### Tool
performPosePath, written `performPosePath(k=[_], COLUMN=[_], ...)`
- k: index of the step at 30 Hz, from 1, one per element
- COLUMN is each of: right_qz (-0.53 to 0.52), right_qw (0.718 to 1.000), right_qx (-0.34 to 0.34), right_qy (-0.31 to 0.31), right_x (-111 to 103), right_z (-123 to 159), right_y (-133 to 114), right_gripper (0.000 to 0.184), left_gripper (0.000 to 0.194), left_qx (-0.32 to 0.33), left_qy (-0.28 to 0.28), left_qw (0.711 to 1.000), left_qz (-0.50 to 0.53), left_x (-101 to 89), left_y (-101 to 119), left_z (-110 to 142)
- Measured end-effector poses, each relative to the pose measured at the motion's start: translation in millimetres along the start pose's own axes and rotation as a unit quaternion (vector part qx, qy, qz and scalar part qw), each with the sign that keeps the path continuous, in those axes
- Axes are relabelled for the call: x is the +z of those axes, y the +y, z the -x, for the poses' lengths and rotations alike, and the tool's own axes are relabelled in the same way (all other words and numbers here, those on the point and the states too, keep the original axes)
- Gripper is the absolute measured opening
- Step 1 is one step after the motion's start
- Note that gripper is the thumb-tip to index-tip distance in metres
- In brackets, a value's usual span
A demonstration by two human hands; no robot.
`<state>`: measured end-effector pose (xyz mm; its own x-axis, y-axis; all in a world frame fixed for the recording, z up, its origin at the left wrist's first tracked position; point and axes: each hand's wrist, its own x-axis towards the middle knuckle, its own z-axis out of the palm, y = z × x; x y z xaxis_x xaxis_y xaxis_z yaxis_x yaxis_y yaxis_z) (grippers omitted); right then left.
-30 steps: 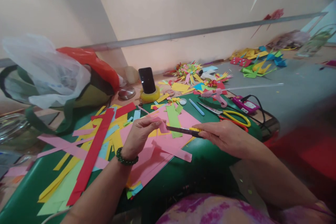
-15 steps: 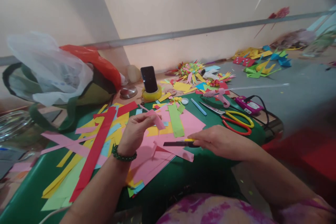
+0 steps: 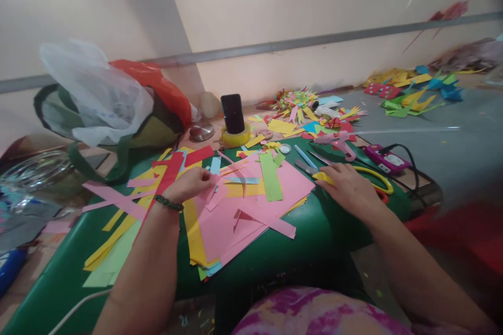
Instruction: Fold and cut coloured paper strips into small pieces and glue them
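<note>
Pink paper sheets point(image 3: 222, 233), flat and matte
Left hand point(image 3: 197, 180) pinches a thin pink strip point(image 3: 211, 186) at their ten o'clock; right hand point(image 3: 346, 188) (grip unclear) covers a bladed yellow tool point(image 3: 324, 178), two o'clock.

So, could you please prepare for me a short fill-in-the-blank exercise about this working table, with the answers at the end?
1. The phone is propped up at a roll coloured ____.
2. The beaded bracelet is worn on the ____ wrist.
3. In this view, the right hand hides part of the loop-handled ____.
4. The left hand is near a large top sheet coloured ____.

Missing words: yellow; left; scissors; pink.
</note>
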<state>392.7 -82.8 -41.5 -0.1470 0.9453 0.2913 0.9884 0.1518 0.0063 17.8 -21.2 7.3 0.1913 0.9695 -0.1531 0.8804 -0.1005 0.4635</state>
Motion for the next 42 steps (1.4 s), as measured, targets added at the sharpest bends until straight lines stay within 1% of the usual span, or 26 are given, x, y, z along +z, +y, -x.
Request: performPosePath(k=[1, 2, 3, 5, 6, 7, 8, 9, 10, 12, 13, 16, 19, 21, 23, 24, 29, 32, 35, 39, 42], right_qz=[-0.027, -0.064, -0.106, -0.162, -0.163, -0.151, -0.135, -0.117, -0.100, -0.073, -0.063, -0.061, -0.103, -0.142, -0.178, -0.193, -0.242, -0.240, -0.214, -0.206, -0.135], right_qw=[0.999, 0.996, 0.990, 0.970, 0.964, 0.961, 0.961, 0.963, 0.964, 0.965, 0.964, 0.960, 0.960, 0.955, 0.944, 0.938, 0.916, 0.915, 0.919, 0.917, 0.936], right_qx=[-0.023, -0.053, -0.093, -0.182, -0.207, -0.224, -0.230, -0.229, -0.223, -0.210, -0.204, -0.188, -0.153, -0.138, -0.139, -0.142, -0.108, -0.129, -0.167, -0.187, -0.184], right_qy=[0.016, 0.025, 0.022, -0.018, -0.035, -0.052, -0.069, -0.086, -0.103, -0.138, -0.156, -0.200, -0.213, -0.220, -0.240, -0.251, -0.300, -0.298, -0.286, -0.285, -0.267], right_x=[-1.5, -3.7, -6.1, -10.5, -12.2, -13.4, -14.1, -14.6, -14.9, -15.4, -15.9, -19.0, -22.8, -24.4, -24.7, -24.7, -26.1, -28.6, -31.6, -36.5, -41.9], right_z=[3.2, 6.9, 10.8, 17.3, 19.2, 19.9, 19.6, 18.2, 16.3, 11.5, 9.2, 3.4, 0.4, 0.0, 0.1, -0.1, -6.9, -10.8, -9.5, -0.5, 9.7], right_y=[-9.8, -22.0, -36.0, -67.1, -82.4, -96.5, -108.9, -119.0, -126.8, -135.6, -136.9, -133.3, -126.9, -125.0, -125.3, -125.8, -124.8, -121.7, -119.4, -115.9, -112.5], right_gripper=[0.023, 0.024, 0.024, 0.024, 0.025, 0.028, 0.032, 0.033, 0.030, 0.017, 0.015, 0.020, 0.023, 0.024, 0.031, 0.031, 0.023, 0.023, 0.014, 0.022, 0.024], left_gripper=[0.022, 0.021, 0.025, 0.033, 0.035, 0.035, 0.034, 0.035, 0.037, 0.041, 0.042, 0.044, 0.043, 0.042, 0.041, 0.040, 0.038, 0.037, 0.037, 0.037, 0.037], left_qx=[-0.022, -0.041, -0.055, -0.055, -0.046, -0.029, -0.011, 0.013, 0.039, 0.072, 0.079, 0.085, 0.093, 0.094, 0.093, 0.093, 0.110, 0.118, 0.127, 0.124, 0.124], left_qy=[0.000, 0.015, 0.047, 0.142, 0.179, 0.199, 0.198, 0.180, 0.158, 0.134, 0.125, 0.088, 0.059, 0.056, 0.055, 0.054, 0.056, 0.062, 0.055, 0.056, 0.059], left_qw=[0.999, 0.997, 0.993, 0.981, 0.976, 0.974, 0.977, 0.982, 0.987, 0.988, 0.988, 0.988, 0.985, 0.986, 0.988, 0.988, 0.988, 0.988, 0.988, 0.989, 0.989], left_qz=[-0.036, -0.070, -0.097, -0.122, -0.118, -0.103, -0.079, -0.048, -0.016, 0.029, 0.045, 0.093, 0.132, 0.124, 0.114, 0.111, 0.098, 0.081, 0.068, 0.061, 0.059], left_x=[0.8, 1.8, 3.0, 5.7, 7.0, 8.4, 9.9, 11.4, 13.2, 16.8, 18.6, 22.9, 25.6, 27.0, 28.2, 28.7, 29.6, 29.4, 28.7, 27.1, 26.2], left_y=[-2.0, -2.4, -1.3, 5.2, 10.3, 16.0, 21.9, 27.7, 32.8, 40.0, 42.0, 43.2, 43.0, 44.1, 45.5, 46.1, 47.6, 49.5, 52.1, 53.7, 53.9], left_z=[-2.0, -3.4, -4.2, -3.2, -1.5, 0.7, 3.1, 5.5, 7.7, 10.5, 11.1, 11.2, 11.3, 11.7, 12.2, 12.4, 13.7, 15.2, 16.7, 17.8, 18.2])
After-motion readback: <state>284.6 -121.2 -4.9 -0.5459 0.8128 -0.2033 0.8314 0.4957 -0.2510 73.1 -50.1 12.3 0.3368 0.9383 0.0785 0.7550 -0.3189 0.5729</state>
